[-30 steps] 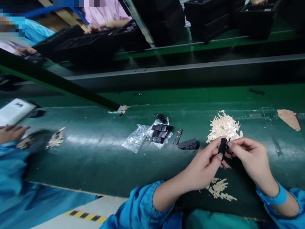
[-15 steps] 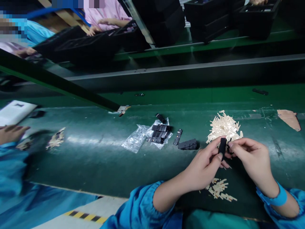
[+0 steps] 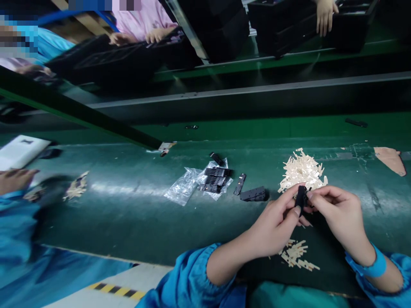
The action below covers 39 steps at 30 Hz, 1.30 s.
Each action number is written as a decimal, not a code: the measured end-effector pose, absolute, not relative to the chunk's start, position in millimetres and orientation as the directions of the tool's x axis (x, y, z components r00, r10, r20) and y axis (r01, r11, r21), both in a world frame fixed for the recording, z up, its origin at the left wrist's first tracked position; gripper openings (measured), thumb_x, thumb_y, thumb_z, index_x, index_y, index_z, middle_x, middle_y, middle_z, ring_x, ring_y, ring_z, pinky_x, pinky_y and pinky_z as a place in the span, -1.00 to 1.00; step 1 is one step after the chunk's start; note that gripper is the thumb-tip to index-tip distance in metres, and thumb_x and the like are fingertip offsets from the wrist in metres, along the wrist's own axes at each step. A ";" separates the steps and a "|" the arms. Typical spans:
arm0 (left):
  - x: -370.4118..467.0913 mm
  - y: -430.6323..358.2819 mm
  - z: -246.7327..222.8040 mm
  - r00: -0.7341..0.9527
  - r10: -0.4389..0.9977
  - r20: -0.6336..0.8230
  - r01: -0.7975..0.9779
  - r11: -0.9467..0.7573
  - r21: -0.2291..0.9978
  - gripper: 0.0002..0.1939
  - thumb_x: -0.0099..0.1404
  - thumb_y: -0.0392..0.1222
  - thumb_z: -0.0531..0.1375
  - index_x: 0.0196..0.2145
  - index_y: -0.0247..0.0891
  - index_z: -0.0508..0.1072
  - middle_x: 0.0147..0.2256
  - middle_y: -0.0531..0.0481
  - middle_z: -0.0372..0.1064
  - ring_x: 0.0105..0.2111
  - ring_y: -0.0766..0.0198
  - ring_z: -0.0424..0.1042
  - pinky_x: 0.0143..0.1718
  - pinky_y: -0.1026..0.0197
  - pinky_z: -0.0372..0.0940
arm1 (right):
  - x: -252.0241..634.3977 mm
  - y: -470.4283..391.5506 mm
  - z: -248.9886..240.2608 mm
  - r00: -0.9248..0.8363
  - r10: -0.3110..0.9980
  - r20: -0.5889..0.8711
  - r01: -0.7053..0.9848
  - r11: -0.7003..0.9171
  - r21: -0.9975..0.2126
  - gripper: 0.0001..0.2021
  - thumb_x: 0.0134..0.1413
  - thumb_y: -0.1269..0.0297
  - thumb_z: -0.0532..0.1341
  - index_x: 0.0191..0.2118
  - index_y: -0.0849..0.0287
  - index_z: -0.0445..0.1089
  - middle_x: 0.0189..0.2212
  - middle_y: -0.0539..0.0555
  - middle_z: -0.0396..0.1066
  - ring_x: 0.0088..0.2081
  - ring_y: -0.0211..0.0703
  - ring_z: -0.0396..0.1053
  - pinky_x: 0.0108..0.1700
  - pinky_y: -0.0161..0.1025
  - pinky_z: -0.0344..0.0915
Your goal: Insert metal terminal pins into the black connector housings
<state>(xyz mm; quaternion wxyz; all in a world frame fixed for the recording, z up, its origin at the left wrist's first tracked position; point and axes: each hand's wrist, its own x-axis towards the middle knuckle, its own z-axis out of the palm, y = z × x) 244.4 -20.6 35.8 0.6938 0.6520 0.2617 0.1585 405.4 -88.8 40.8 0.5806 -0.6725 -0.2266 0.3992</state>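
While both hands meet fingertip to fingertip, left hand (image 3: 276, 226) and right hand (image 3: 337, 214) pinch what seems one small black part (image 3: 301, 197).

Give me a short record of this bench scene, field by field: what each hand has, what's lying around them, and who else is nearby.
left hand: left hand pinches a small black part between thumb and fingers
right hand: right hand meets the same part from the other side, fingertips on it
beyond hands: large pile of pale strips
below hands: smaller pile of strips
left of hands: flat black piece, clear bag with black parts
surface: green bench
others: co-worker's hand at left edge
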 end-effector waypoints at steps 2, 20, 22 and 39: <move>243.9 -20.8 34.5 0.816 0.556 -0.161 0.126 0.102 0.987 -0.42 0.50 -0.25 0.02 0.42 -0.26 0.09 -0.24 -0.10 0.49 -0.27 0.17 0.61 -0.18 0.10 0.51 | 405.6 -88.6 40.4 0.577 0.767 -0.280 -0.169 -0.224 -0.960 -0.92 -0.16 0.29 0.44 -0.53 0.15 0.59 -0.62 0.03 0.54 -0.58 -0.16 0.53 -0.53 -0.36 0.46; 243.9 -21.2 30.3 0.815 0.561 -0.147 0.093 0.125 0.988 -0.42 0.49 -0.24 0.03 0.42 -0.20 0.11 -0.28 -0.05 0.45 -0.28 0.17 0.62 -0.21 0.10 0.53 | 409.1 -88.4 41.2 0.501 0.798 -0.335 -0.220 -0.256 -0.941 -0.92 -0.19 0.30 0.44 -0.49 0.16 0.60 -0.60 0.05 0.57 -0.56 -0.18 0.53 -0.51 -0.38 0.44; 244.3 -21.4 30.8 0.817 0.558 -0.148 0.092 0.127 0.988 -0.41 0.49 -0.24 0.03 0.43 -0.20 0.10 -0.25 -0.07 0.47 -0.28 0.17 0.61 -0.20 0.10 0.53 | 408.8 -88.7 40.6 0.504 0.798 -0.330 -0.217 -0.252 -0.943 -0.91 -0.18 0.28 0.44 -0.49 0.16 0.60 -0.59 0.06 0.57 -0.56 -0.18 0.53 -0.51 -0.38 0.44; 244.7 -21.5 35.4 0.816 0.550 -0.177 0.073 0.205 0.976 -0.42 0.49 -0.24 0.05 0.42 -0.22 0.11 -0.28 -0.04 0.44 -0.29 0.21 0.60 -0.23 0.18 0.50 | 407.8 -89.4 39.9 0.523 0.797 -0.302 -0.179 -0.244 -0.953 -0.91 -0.15 0.28 0.42 -0.48 0.17 0.57 -0.62 0.06 0.55 -0.58 -0.15 0.51 -0.54 -0.34 0.42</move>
